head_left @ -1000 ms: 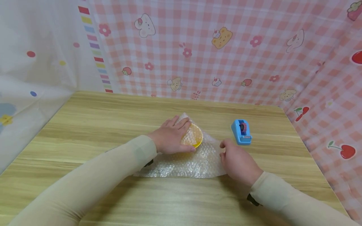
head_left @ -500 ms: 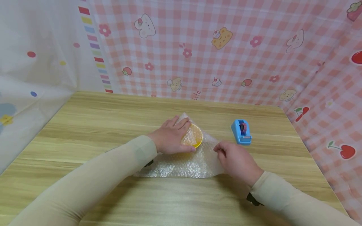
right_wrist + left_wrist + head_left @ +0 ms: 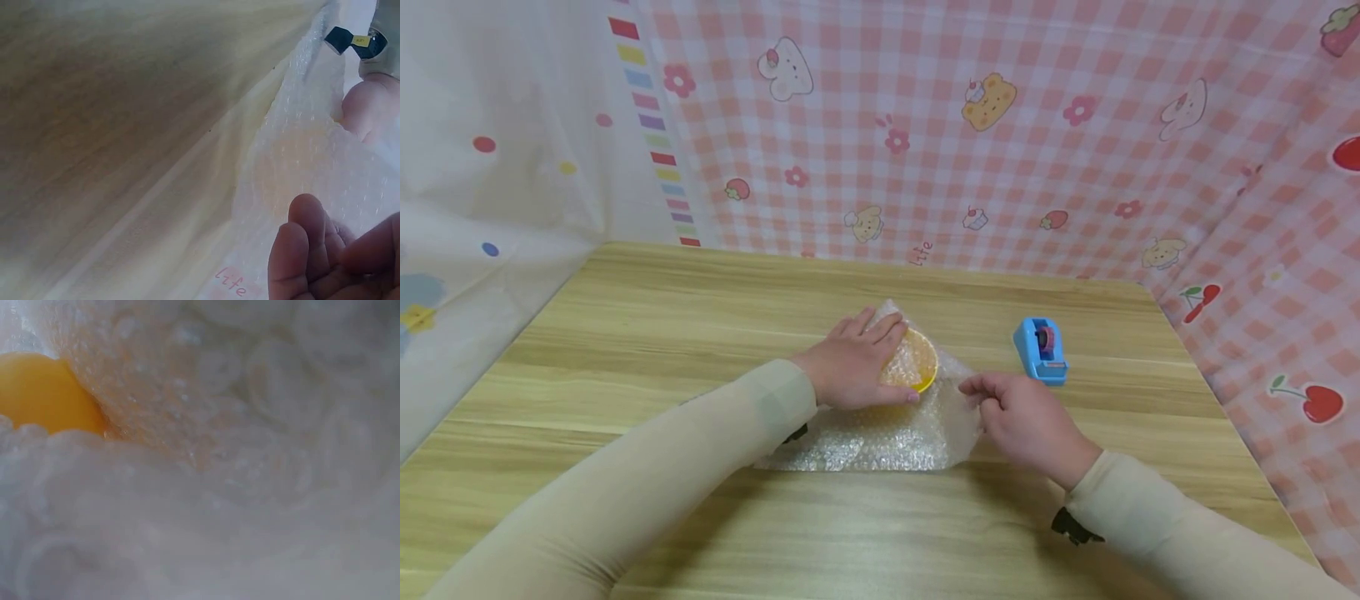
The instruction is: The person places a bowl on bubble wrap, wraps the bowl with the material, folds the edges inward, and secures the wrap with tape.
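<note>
A sheet of bubble wrap (image 3: 887,437) lies on the wooden table, its near edge folded. A round yellow-rimmed thing (image 3: 928,380), orange-toned on top, sits in the wrap, partly covered by it; its smooth yellow side (image 3: 47,394) shows close up in the left wrist view. My left hand (image 3: 853,362) rests spread over the round thing and the wrap on it. At the wrap's right side, my right hand (image 3: 1030,425) pinches the sheet's edge between thumb and fingers. In the right wrist view, the curled fingers (image 3: 306,244) show beside the lifted, translucent bubble wrap (image 3: 294,125).
A blue tape dispenser (image 3: 1043,354) with a pink roll stands behind my right hand. Pink checked cloth (image 3: 925,167) hangs behind the table (image 3: 700,292) and along its right side, with a pale dotted cloth (image 3: 505,192) on the left.
My right hand has moved a little to the left, drawing the wrap's right edge inward with it. My left hand has stayed in place.
</note>
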The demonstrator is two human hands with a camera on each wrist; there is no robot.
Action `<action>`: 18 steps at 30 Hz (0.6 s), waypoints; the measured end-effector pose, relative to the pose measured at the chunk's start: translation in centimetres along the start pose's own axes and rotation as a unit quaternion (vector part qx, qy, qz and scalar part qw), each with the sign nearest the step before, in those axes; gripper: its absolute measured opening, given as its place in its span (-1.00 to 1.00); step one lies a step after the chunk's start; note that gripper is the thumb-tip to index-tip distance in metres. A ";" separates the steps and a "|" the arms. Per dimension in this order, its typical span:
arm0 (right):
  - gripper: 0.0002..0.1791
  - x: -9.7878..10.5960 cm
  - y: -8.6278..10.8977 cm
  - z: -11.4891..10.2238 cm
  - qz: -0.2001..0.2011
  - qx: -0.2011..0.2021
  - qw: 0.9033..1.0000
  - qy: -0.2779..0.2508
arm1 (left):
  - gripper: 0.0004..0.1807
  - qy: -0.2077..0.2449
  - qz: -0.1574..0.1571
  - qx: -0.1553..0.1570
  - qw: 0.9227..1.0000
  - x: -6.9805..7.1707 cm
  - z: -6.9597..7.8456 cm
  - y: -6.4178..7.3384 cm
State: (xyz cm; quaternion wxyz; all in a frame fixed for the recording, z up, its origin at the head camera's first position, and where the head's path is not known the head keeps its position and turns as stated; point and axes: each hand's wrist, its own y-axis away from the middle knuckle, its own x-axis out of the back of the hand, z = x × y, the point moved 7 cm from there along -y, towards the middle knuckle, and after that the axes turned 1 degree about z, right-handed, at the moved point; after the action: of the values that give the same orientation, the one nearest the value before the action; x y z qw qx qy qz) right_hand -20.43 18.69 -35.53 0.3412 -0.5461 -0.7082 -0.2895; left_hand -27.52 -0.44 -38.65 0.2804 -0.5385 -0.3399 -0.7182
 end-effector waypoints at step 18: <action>-0.73 0.0 -1.7 -1.4 0.011 0.039 0.999 0.034 | 0.23 0.005 -0.010 0.005 1.000 -0.1 -0.1 0.0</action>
State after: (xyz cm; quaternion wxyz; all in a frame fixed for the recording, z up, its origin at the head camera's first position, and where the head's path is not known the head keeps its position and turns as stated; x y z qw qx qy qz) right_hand -21.89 17.22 -34.73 0.3893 -0.5300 -0.7010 -0.2759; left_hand -27.59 -0.51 -38.74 0.2776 -0.5303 -0.3476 -0.7217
